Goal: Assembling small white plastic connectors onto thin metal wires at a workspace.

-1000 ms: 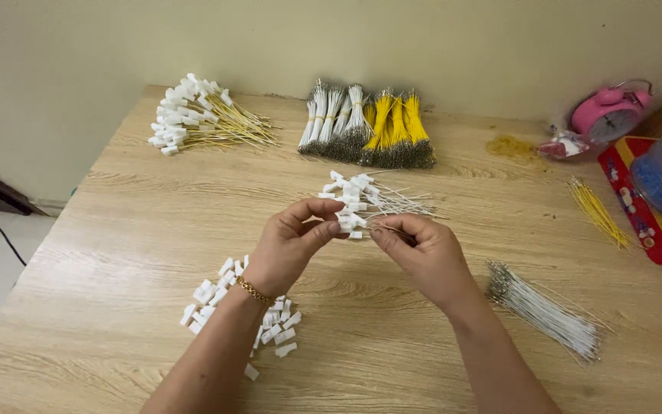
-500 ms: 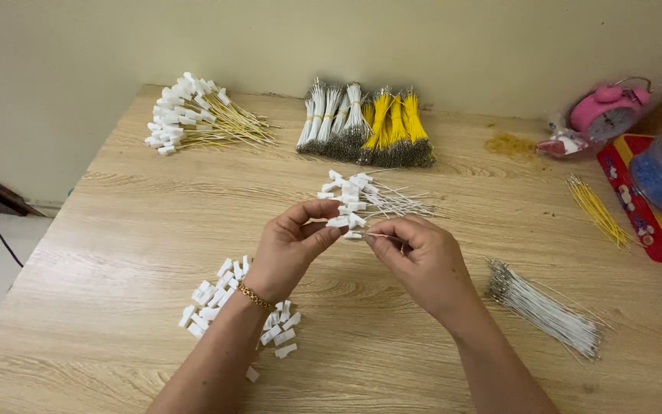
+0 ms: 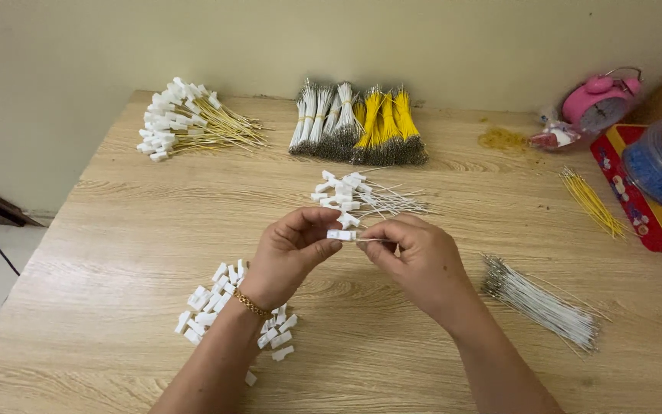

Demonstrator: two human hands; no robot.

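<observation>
My left hand [image 3: 291,254] pinches a small white plastic connector [image 3: 341,235] between thumb and fingers above the wooden table [image 3: 132,222]. My right hand [image 3: 415,257] pinches a thin white wire [image 3: 373,240] whose end meets the connector. Just behind the hands lies a small heap of white wires fitted with white connectors [image 3: 358,195]. Loose white connectors [image 3: 212,303] lie under my left wrist. A bundle of bare white wires [image 3: 542,303] lies to the right of my right hand.
At the back stand bundles of white and yellow wires [image 3: 358,126] and a pile of yellow wires with white connectors [image 3: 189,123]. Loose yellow wires [image 3: 591,201], a red tray [image 3: 637,199] with a blue container, and a pink alarm clock [image 3: 595,100] sit at the right.
The hands have stayed together over the table middle; the fingers shifted slightly, with the connector now held out level between them.
</observation>
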